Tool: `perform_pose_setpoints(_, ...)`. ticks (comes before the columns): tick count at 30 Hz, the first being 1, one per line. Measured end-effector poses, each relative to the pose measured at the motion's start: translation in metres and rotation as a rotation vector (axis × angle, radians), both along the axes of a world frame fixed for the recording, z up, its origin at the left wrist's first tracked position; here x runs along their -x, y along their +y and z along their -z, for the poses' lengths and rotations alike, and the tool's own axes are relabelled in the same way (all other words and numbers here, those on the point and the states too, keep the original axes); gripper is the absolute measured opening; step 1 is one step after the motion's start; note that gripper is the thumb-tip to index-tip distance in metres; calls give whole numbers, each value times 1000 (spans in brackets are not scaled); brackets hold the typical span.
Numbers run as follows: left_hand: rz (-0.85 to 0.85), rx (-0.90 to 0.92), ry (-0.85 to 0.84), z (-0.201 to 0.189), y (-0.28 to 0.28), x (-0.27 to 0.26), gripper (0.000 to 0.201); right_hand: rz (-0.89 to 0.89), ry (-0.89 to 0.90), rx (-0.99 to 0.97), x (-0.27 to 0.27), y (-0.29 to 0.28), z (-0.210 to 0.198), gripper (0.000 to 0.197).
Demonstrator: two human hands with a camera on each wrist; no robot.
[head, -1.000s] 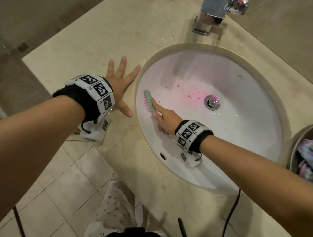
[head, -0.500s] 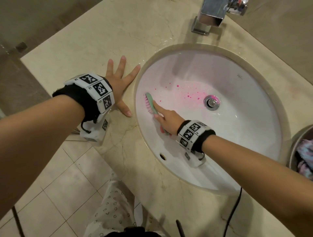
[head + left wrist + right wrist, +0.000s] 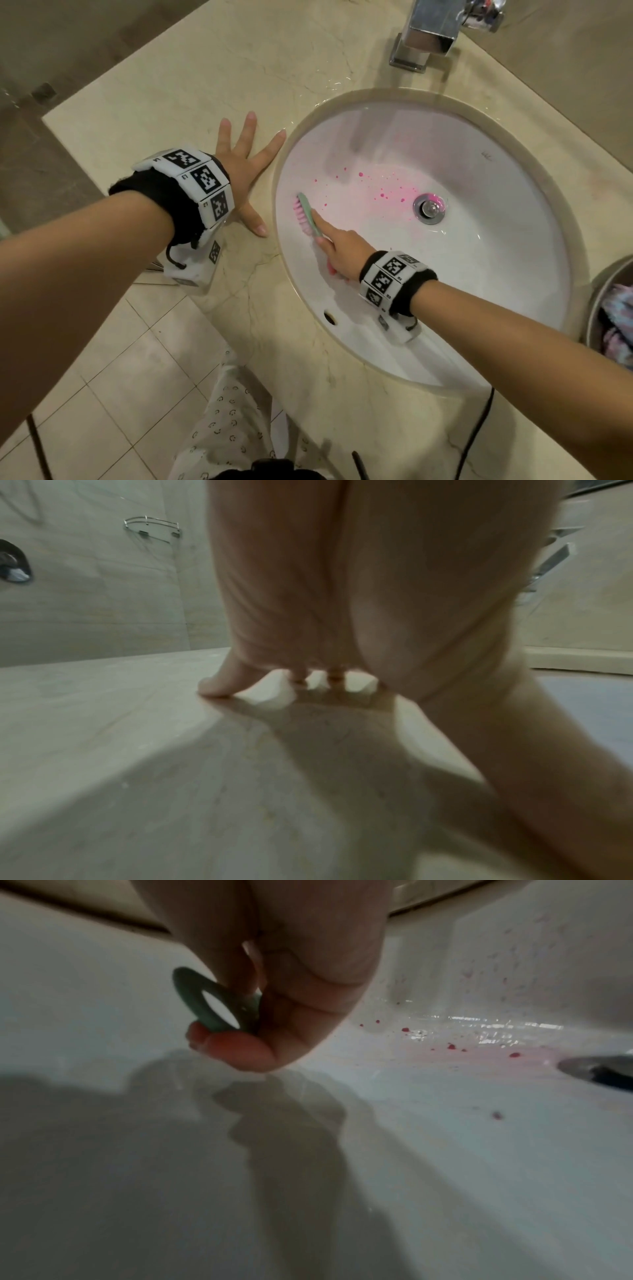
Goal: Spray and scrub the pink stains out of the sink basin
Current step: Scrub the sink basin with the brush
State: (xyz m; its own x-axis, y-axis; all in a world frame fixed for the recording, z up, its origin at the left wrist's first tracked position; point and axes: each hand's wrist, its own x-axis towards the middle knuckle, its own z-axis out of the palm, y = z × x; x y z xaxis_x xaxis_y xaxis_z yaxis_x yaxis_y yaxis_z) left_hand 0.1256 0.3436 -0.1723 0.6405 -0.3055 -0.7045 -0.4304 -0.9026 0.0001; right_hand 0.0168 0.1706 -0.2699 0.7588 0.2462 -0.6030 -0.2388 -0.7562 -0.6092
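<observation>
A green-backed scrub brush with pink bristles lies against the left wall of the white sink basin. My right hand grips its handle, index finger stretched along the back; the handle's green ring end shows in the right wrist view under my curled fingers. Pink stains speckle the basin between the brush and the drain, with pink specks beside the drain. My left hand lies flat with spread fingers on the counter, fingertips pressing the stone.
A chrome faucet stands behind the basin. At the right edge, a metal bowl holds a cloth. A black cable hangs over the counter's front. Tiled floor lies below left. An overflow hole sits in the near wall.
The brush and my right hand have slid slightly toward me and to the right along the basin's left wall. My left hand has stayed in place.
</observation>
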Motion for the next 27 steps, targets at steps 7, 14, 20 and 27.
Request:
perform_pose_setpoints(7,-3,8,-5,0,0,0,149,102,1,-11,-17,4,-2,52)
perform_pose_setpoints(14,-7,0,14,1,0,-3,150,-59,-29,3,7,-2,0,54)
perform_pose_setpoints(20,-12,8,15,1,0,-2,150,-9,-30,126,-6,-8,1,53)
perform_pose_setpoints(27,-7,15,14,4,2,-4,152,-32,-17,-57,5,1,-1,53)
